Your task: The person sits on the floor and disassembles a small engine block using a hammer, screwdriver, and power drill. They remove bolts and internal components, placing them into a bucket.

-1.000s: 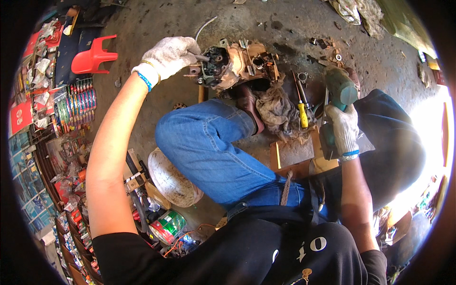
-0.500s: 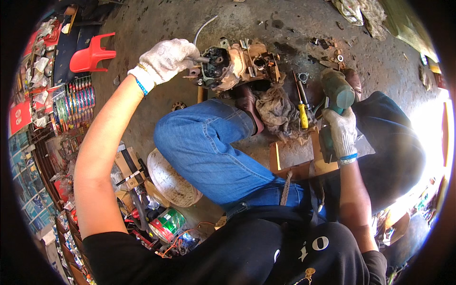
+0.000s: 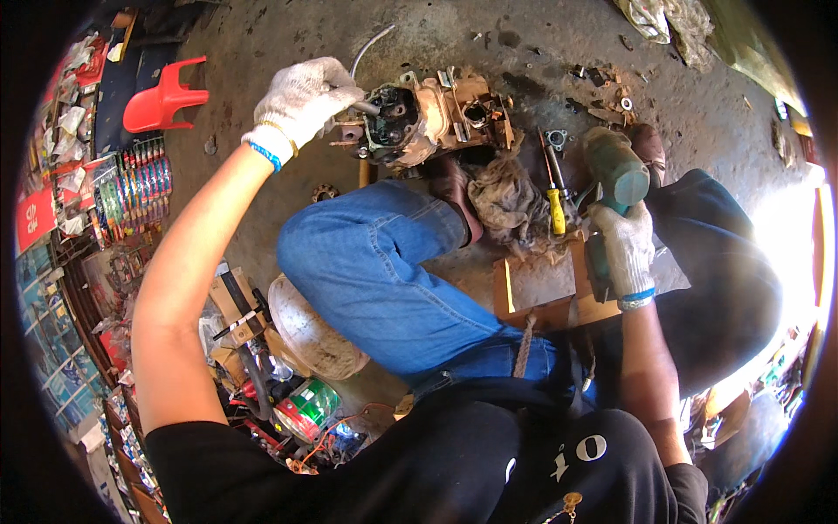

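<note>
The concrete floor [image 3: 288,35] has bare room above and to the right of the engine block [image 3: 428,118]; to the left it is bounded by a red plastic stool [image 3: 161,96] and racks of packaged goods [image 3: 131,188]. The block lies on the floor, just past the person's bent knee in blue jeans [image 3: 367,262]. The left hand [image 3: 301,96], in a white knit glove, is closed around a small metal tool whose tip touches the block's left face. The right hand [image 3: 624,249], also gloved, grips the handle of a green power tool [image 3: 615,170], held well to the right of the block and apart from it. Between them lie a dirty rag [image 3: 511,205] and a yellow-handled screwdriver [image 3: 556,210]. A flat board [image 3: 541,288] sits below the rag. A white bowl [image 3: 310,327] rests beside the thigh.
</note>
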`<state>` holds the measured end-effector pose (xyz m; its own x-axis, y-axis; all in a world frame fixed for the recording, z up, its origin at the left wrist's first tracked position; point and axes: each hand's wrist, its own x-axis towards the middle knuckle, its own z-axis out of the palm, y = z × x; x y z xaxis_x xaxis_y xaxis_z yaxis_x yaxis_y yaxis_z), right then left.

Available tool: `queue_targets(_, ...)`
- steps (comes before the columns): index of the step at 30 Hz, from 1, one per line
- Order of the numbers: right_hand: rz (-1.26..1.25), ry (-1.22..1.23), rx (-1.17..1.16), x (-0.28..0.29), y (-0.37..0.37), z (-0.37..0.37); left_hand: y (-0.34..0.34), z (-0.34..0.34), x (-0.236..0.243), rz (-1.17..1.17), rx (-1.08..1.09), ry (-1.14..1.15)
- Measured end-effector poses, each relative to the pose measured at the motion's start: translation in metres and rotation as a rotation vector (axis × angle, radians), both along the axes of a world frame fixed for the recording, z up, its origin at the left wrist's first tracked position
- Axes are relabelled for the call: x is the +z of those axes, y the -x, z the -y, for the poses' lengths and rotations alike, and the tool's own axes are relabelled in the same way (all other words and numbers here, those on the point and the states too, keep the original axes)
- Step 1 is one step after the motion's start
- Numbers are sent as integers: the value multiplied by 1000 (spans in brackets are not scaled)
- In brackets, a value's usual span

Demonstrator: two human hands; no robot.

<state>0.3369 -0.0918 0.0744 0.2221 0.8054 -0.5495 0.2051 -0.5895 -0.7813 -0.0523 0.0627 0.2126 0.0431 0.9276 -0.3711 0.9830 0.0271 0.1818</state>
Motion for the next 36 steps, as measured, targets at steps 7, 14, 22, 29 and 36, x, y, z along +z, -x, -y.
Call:
queue_targets(7, -82, 32, -36, 3, -1, -3, 0, 12, -4, -16, -129, -66)
queue_targets(14, -35, -34, 23, -1, 1, 1, 10, 8, -2, 101, 122, 63)
queue_targets(22, 6, -56, 75, 10, 9, 7, -1, 4, -7, -46, -172, -60)
queue_targets(29, -31, -25, 52, 17, 11, 15, -3, 5, -14, -18, -26, -149)
queue_targets(36, -21, -54, 119, 12, 5, 23, 2, 2, -26, 146, 52, -164)
